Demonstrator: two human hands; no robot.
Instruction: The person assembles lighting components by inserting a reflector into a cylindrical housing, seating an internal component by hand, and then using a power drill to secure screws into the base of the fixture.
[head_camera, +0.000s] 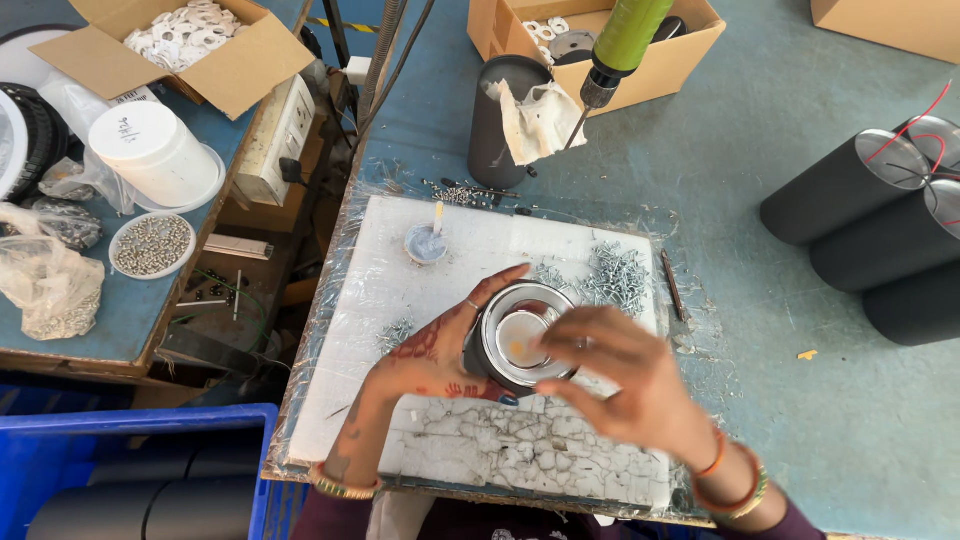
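My left hand (425, 355) grips the shiny round lamp housing (520, 340); my right hand (625, 375) hovers open above it. A brown box (215, 60) of white rings sits top left.

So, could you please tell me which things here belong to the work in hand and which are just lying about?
In use:
left hand
right hand
black cylinder with shiny reflector
loose screws
hanging green screwdriver
white foam board

Lying about:
white tub
dish of small metal parts
cardboard boxes
blue crate

The left hand (425, 355) lay curved, palm to the right, its fingers (495, 283) stretched forward. The right hand (625, 385) hovered opposite, blurred, its fingers (565, 330) spread and half bent.
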